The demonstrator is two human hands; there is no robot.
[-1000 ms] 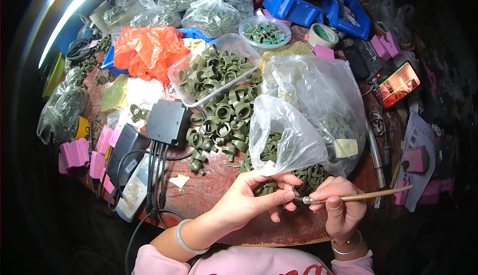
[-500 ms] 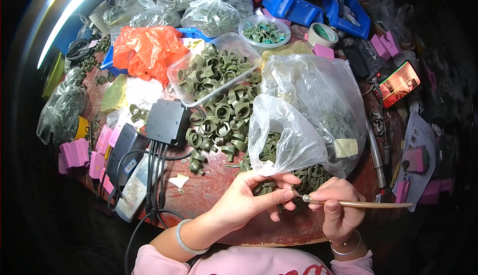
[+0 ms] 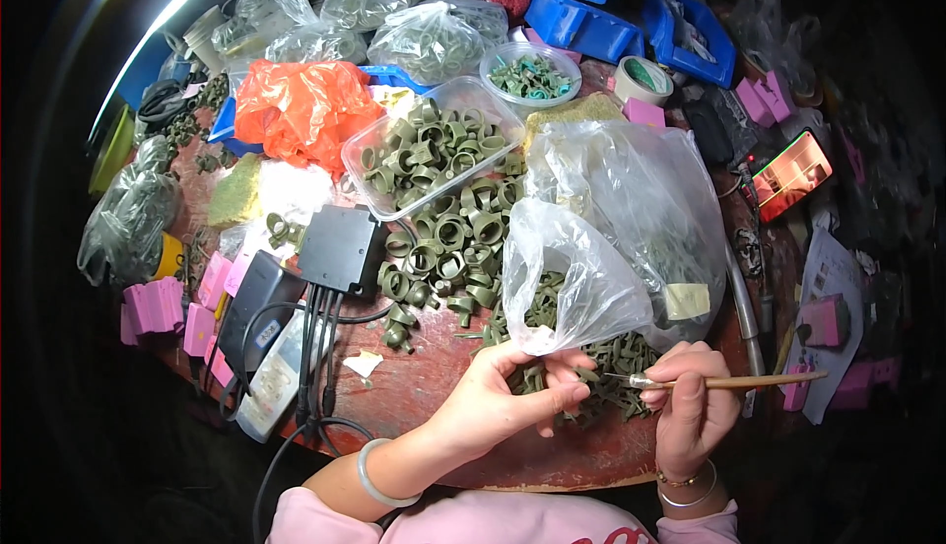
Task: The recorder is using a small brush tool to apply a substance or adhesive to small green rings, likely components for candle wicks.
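My left hand (image 3: 501,398) pinches a small dark green piece (image 3: 584,374) between thumb and fingers, above a heap of similar slim green pieces (image 3: 619,357). In my right hand (image 3: 693,408) is a thin tool with a wooden handle (image 3: 764,381), held like a pen. Its fine metal tip points left at the small piece, with a short gap between them. The heap spills from a clear plastic bag (image 3: 581,293) just beyond my hands. Green ring-shaped pieces (image 3: 448,263) lie left of the bag.
A clear plastic box (image 3: 357,181) holds more green rings. A black box with cables (image 3: 340,248) stands at left, beside pink blocks (image 3: 155,306). Farther back are an orange bag (image 3: 305,115), a round tub (image 3: 532,99) and blue bins (image 3: 581,24). A lit phone (image 3: 791,174) stands at right.
My right hand has drawn the tool to the right, so its tip has come away from the piece in my left hand. The whole view has shifted slightly.
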